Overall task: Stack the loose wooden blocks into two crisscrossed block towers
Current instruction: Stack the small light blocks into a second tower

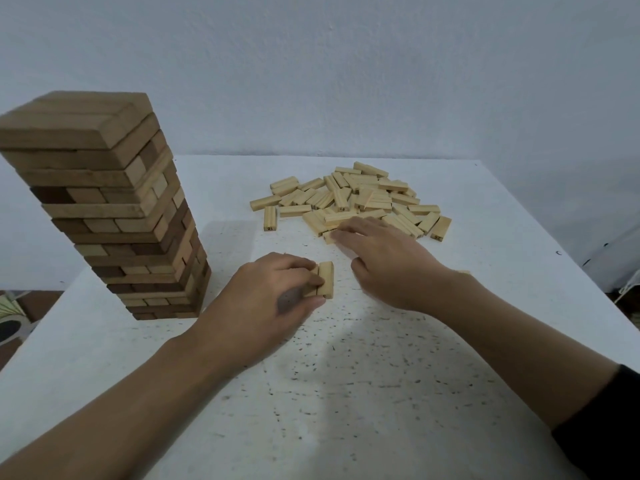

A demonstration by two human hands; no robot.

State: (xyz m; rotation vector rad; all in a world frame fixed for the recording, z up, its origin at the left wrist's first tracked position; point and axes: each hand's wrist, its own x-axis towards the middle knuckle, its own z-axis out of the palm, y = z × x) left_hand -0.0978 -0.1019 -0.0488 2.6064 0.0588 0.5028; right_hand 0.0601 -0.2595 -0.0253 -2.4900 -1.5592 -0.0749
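Fingers [302, 267] of the left hand [263, 299] were pinched round two small blocks [326, 280] on the table [381, 375], those of the right hand [388, 261] were laid flat on the pile [360, 199], and the tall tower [114, 209] nearby could be bumped down by the left arm.

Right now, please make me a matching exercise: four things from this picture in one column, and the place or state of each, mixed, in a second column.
1. tall block tower
2. pile of pale blocks
3. left hand
4. right hand

A. touches the pile's near edge
B. stands at the table's left
C. pinches two pale blocks side by side
D. lies heaped at the far side

Pairs: 1-B, 2-D, 3-C, 4-A
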